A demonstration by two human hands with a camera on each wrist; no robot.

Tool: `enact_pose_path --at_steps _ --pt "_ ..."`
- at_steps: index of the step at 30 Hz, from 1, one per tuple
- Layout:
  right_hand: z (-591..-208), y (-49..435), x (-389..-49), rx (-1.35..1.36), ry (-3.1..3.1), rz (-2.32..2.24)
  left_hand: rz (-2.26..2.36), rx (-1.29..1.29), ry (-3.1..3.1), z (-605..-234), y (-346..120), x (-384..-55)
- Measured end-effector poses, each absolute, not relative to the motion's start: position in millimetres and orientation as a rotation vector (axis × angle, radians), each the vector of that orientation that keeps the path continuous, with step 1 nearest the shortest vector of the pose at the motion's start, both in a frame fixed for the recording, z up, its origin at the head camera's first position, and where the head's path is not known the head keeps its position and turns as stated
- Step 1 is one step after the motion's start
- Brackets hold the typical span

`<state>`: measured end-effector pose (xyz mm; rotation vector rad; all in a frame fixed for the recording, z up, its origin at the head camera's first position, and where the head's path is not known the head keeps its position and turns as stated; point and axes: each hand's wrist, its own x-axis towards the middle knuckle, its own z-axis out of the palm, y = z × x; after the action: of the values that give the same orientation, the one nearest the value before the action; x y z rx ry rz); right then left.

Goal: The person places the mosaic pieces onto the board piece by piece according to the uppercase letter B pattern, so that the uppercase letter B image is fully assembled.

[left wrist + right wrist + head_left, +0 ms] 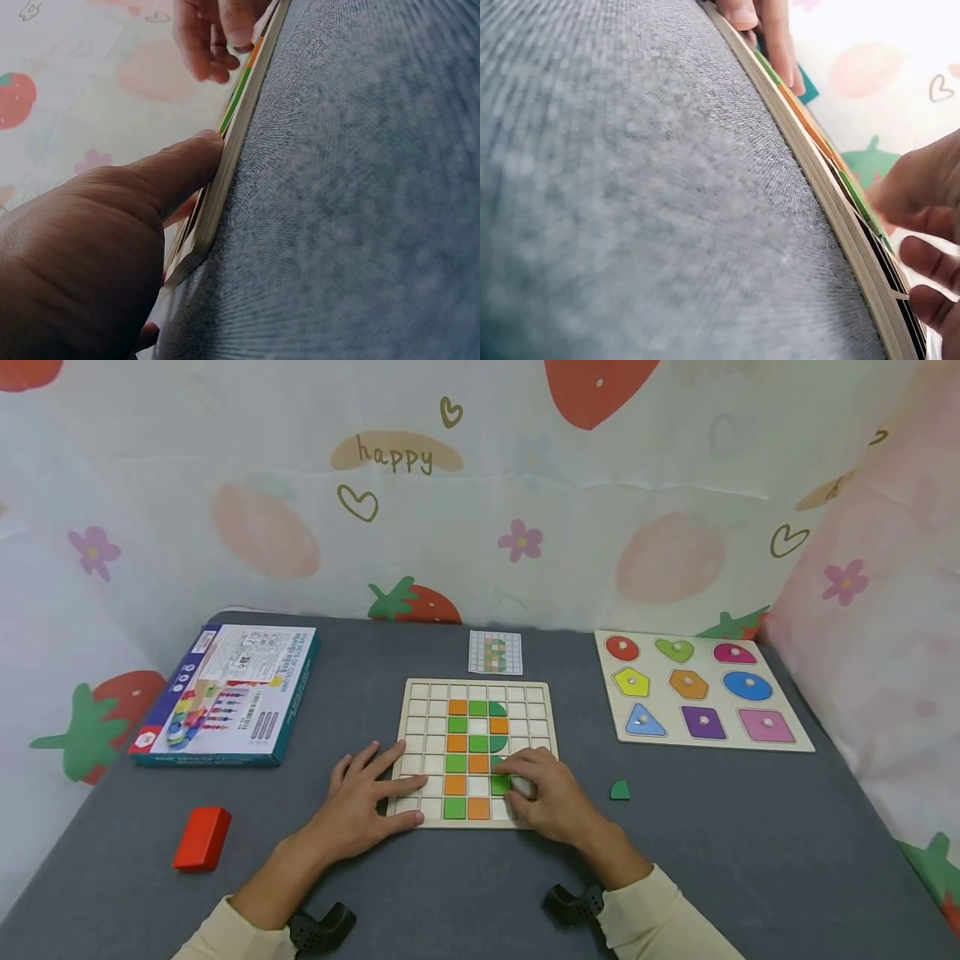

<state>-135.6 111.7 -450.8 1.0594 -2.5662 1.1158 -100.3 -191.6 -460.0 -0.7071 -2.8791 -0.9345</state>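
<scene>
A wooden grid board (552, 727) holds orange and green square tiles and several green rounded-corner pieces. The left hand (363, 797) rests spread on the board's left side, its thumb (196, 154) at the near edge in the left wrist view. At the right of the pattern, the right hand (551, 793) pinches a green square tile (500, 785), index finger by its far edge and thumb by its near right corner. That hand partly covers a green rounded piece just beyond the tile. Another green rounded piece (619, 791) lies on the table, right of the hand.
Behind the board lies a pattern card (513, 652). A shape puzzle board (652, 697) with knobbed pieces is at the back right. To the left are a boxed toy (225, 693) and a red block (202, 839). A printed cloth (465, 543) hangs behind the grey table.
</scene>
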Motion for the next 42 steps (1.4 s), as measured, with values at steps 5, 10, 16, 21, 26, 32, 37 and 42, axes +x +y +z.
enact_pose_path --at_steps 5,10,16,21,26,32,37,42 --pt "-436 121 -133 0.978 -2.529 1.153 -0.929 -0.714 -2.882 -460 -191 -100" --pt "-418 139 -129 0.918 -2.528 1.125 -0.918 -0.718 -2.876 -459 -190 -99" --pt "-406 167 -123 0.887 -2.465 1.046 -0.916 -0.720 -2.882 -459 -190 -99" --pt "-401 194 -118 0.838 -2.440 1.048 -0.917 -0.716 -2.886 -460 -190 -99" --pt "-409 217 -115 0.738 -2.489 1.063 -0.923 -0.718 -2.880 -460 -190 -99" --pt "-426 233 -115 0.643 -2.597 1.045 -0.920 -0.707 -2.879 -460 -191 -100" --pt "-437 240 -119 0.625 -2.665 1.057 -0.923 -0.703 -2.878 -459 -192 -99" --pt "-447 243 -122 0.636 -2.717 1.053 -0.925 -0.706 -2.877 -458 -192 -99"
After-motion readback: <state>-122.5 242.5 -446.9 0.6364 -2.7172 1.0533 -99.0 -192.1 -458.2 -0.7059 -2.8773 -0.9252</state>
